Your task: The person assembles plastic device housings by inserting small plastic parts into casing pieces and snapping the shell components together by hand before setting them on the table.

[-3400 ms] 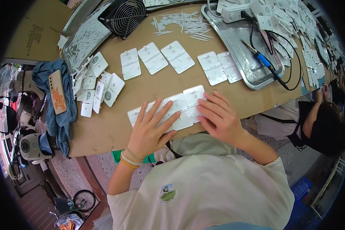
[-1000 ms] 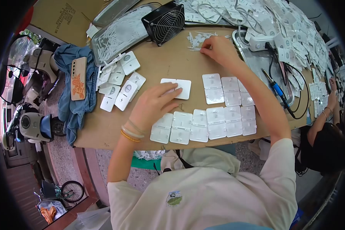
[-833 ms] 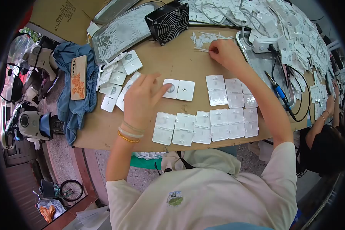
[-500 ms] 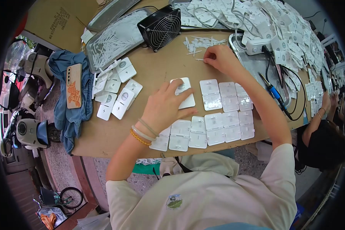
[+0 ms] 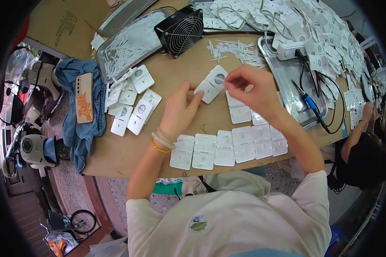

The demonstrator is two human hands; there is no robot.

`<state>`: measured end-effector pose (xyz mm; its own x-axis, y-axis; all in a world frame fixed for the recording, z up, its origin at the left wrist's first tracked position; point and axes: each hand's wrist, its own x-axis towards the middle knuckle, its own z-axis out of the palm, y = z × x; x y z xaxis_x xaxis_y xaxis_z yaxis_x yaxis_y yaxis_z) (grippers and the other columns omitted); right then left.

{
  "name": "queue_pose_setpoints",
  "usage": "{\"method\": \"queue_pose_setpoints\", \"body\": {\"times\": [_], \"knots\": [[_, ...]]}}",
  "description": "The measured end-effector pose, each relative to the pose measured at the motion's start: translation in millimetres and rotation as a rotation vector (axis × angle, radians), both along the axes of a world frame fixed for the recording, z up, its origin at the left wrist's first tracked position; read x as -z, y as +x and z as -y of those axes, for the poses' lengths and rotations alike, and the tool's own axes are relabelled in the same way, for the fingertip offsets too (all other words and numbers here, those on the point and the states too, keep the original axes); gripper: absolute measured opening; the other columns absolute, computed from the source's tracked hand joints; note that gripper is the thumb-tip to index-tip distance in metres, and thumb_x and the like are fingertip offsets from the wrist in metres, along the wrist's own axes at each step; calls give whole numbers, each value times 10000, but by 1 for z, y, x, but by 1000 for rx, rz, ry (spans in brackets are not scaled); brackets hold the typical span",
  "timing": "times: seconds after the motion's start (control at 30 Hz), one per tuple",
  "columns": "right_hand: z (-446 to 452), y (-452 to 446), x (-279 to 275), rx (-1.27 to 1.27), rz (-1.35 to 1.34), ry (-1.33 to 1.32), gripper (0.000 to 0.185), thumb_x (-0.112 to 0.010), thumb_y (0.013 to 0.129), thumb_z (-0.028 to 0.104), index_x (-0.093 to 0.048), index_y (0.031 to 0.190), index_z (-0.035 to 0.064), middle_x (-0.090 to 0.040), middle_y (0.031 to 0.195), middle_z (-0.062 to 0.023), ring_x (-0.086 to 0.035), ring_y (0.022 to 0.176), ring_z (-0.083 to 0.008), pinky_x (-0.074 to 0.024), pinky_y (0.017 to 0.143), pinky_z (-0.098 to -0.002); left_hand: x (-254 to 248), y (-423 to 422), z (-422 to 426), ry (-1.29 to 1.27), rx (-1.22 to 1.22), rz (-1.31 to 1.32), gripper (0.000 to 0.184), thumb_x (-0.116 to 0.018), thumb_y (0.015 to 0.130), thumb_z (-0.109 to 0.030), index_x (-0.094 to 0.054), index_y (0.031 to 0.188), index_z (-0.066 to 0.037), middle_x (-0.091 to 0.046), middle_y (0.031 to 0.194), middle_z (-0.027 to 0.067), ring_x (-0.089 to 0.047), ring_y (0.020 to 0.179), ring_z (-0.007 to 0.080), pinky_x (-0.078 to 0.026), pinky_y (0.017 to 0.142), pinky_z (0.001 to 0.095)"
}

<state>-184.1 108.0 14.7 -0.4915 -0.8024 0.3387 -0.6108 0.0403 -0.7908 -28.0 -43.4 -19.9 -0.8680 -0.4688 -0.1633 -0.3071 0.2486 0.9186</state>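
My left hand (image 5: pixel 182 105) pinches the lower left end of a white two-part card (image 5: pixel 211 84), raised above the cardboard-covered table, its round emblem and bolt mark facing up. Beside the card's upper right end is my right hand (image 5: pixel 254 89), fingers pressed together; whatever is between its fingertips is too small to make out. Below the hands lies a row of white hinged cards (image 5: pixel 204 151), inner sides up. More such cards (image 5: pixel 239 112) lie partly under my right hand. A pile of marked cards (image 5: pixel 140 115) sits to the left.
A black fan (image 5: pixel 180 33) stands beside a tray of white sticks (image 5: pixel 128 45). Loose white sticks (image 5: pixel 240 52) lie behind my right hand. On the right, a metal tray (image 5: pixel 287 81) holds a blue soldering iron (image 5: pixel 309 103) and power strip. A phone (image 5: pixel 84 97) rests on denim. Another person (image 5: pixel 361 158) sits at right.
The white card is now lifted and tilted in my left hand. My right hand has come from the loose sticks, forward and down, to the card's end.
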Motion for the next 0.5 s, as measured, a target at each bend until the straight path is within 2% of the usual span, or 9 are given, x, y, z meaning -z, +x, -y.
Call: {"method": "queue_pose_setpoints", "body": {"times": [0.1, 0.2, 0.3, 0.4, 0.5], "knots": [[5, 14, 11, 13, -142, -183, 109, -681, 791, 2, -688, 885, 57, -643, 805, -57, -639, 699, -187, -511, 591, -289, -3, 1, -9, 362, 0, -165, 206, -553, 972, -166, -505, 1071, 8, -633, 1093, 121, -662, 933, 157, -530, 675, 273], [8, 19, 12, 92, -368, -248, 158, -691, 770, -2, -699, 913, 63, -636, 832, -48, -637, 719, -198, -512, 592, -299, 0, 0, -17, 468, -33, -362, 216, -530, 984, -160, -477, 1136, -15, -627, 1101, 79, -637, 989, 137, -552, 742, 261], [8, 21, 12, 60, -386, -244, 227, -699, 745, -10, -705, 959, 64, -629, 870, -48, -628, 732, -207, -512, 605, -306, -7, 4, -21, 529, -4, -385, 286, -543, 971, -119, -456, 1216, 1, -611, 1156, 97, -607, 1063, 140, -553, 855, 292], [5, 25, 9, 27, -426, -247, 305, -701, 703, -23, -701, 998, 56, -621, 902, -59, -619, 751, -209, -510, 627, -310, -13, 5, -26, 574, -28, -438, 409, -562, 954, -80, -402, 1316, 22, -585, 1213, 123, -599, 1097, 178, -570, 857, 316], [4, 23, 3, -40, -588, -281, 339, -691, 679, -17, -691, 1015, 30, -612, 906, -69, -614, 758, -216, -510, 652, -317, -9, 7, -26, 624, -42, -456, 463, -555, 954, -75, -373, 1372, 5, -565, 1251, 131, -589, 1121, 189, -571, 863, 325]]}}
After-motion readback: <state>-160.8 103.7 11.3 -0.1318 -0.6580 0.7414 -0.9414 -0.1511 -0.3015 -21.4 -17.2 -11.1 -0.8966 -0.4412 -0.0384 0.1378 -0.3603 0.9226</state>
